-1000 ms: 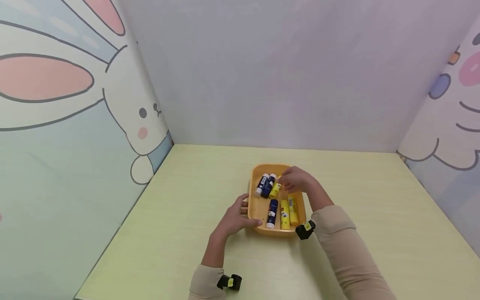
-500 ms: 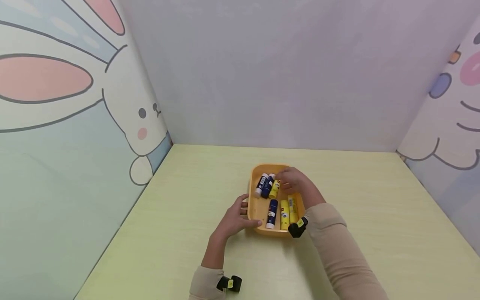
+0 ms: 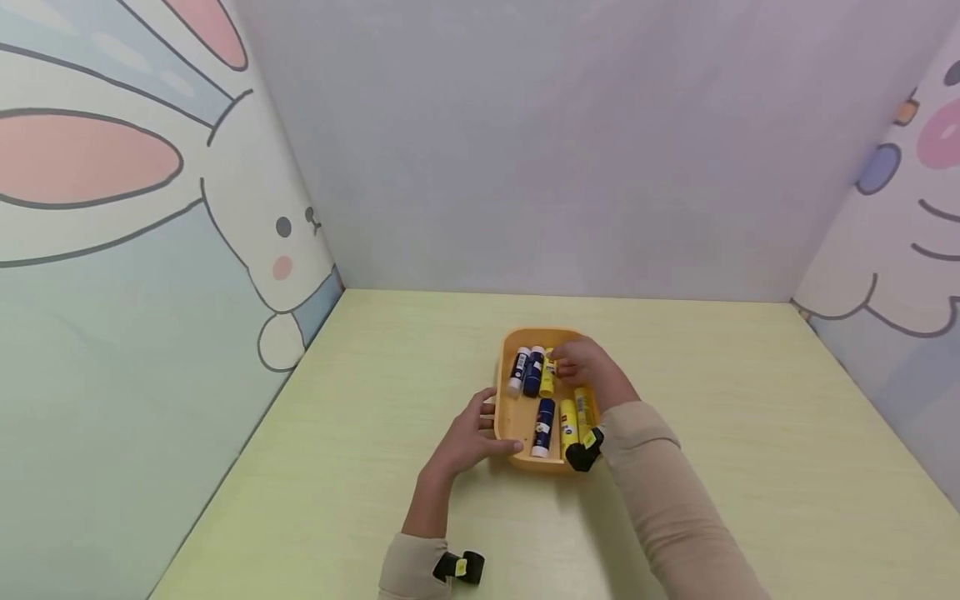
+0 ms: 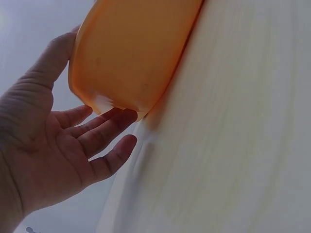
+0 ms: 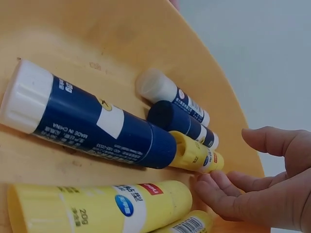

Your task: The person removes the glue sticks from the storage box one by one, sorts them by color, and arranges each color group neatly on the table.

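A yellow-orange tray (image 3: 516,417) holds several glue sticks. My left hand (image 3: 467,437) grips its near left corner, thumb over the rim and fingers against the outer wall (image 4: 121,58). Over the tray's right side is my right hand (image 3: 587,364); in the right wrist view its fingertips (image 5: 206,187) touch the end of a yellow glue stick (image 5: 197,154), with the thumb apart. That stick lies beside a dark blue glue stick (image 3: 534,372) and a blue one with a white cap (image 3: 518,372). Nearer lie another blue glue stick (image 3: 543,427) and two yellow ones, one a yellow glue stick (image 3: 569,425).
The tray stands on a pale yellow table (image 3: 390,383). A plain light wall (image 3: 525,150) rises behind it, and side walls with cartoon animals, such as a rabbit (image 3: 262,225), stand left and right.
My right hand has shifted a little left. The far yellow glue stick has turned straighter and now lies alongside the blue ones, which have straightened slightly too. My left hand stays put.
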Demonstrator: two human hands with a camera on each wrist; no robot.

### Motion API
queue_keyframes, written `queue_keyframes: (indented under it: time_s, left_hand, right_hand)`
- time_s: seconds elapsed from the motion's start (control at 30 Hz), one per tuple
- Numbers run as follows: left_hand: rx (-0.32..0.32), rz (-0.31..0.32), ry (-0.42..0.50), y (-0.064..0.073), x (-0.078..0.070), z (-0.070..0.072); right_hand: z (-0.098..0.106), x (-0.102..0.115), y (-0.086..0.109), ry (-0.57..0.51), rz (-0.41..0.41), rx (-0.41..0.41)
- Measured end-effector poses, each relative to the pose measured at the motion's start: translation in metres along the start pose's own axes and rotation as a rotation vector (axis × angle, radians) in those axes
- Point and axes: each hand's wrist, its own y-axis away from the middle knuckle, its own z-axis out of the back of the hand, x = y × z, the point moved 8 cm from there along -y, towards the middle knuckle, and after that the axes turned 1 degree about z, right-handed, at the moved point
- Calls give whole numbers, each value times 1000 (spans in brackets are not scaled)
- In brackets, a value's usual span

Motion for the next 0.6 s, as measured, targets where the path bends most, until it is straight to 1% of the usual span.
queue_keyframes:
  time_s: [0.1, 0.27, 0.4, 0.47, 0.6]
  left_hand:
    - [0, 2, -3, 0, 1, 0]
    - [-1, 4, -1, -1, 3, 2]
    - [-1, 12, 3, 1, 4, 3]
    - [1, 13, 3, 2, 5, 3]
    - [4, 0, 12, 4, 4, 2]
  right_hand:
    - [-1, -1, -2, -8, 0, 0]
    - [-6, -1, -8, -18, 51, 23]
    - [-9, -5, -14, -35, 80, 34]
    - [-10, -8, -16, -24, 84, 27]
    - [-8, -9, -16, 46, 94, -1]
